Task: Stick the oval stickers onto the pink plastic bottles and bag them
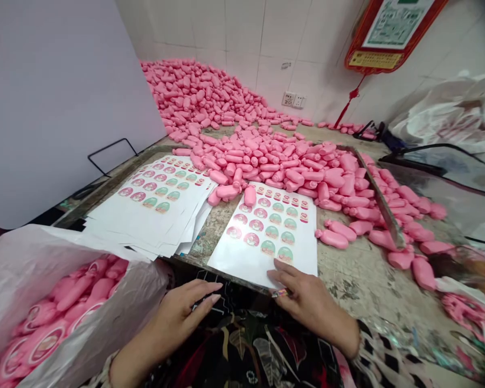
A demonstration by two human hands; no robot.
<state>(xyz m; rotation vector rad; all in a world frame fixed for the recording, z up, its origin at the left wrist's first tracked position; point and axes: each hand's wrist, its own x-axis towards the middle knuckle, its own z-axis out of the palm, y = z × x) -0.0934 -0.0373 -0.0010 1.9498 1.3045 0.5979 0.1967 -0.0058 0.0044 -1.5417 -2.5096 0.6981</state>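
My left hand (188, 304) hovers over my lap just off the table's front edge, its fingers stretched and thumb apart, holding nothing. My right hand (303, 291) rests its fingertips on the lower edge of a sticker sheet (295, 265), fingers extended. A small multi-coloured bit (281, 292) shows by its fingers; I cannot make out what it is. Round pink and green stickers and small red ones are printed on the sheet. To its left lies a stack of similar sheets (125, 221). One pink plastic bottle (249, 195) overlaps the sheet's top left.
A large heap of pink bottles (267, 153) spreads to the wall. A white bag (141, 280) at lower left holds pink bottles with round labels. A wooden strip (382, 205) borders the heap at right. A big pale panel (64, 108) stands at left; plastic bags (448, 113) lie at right.
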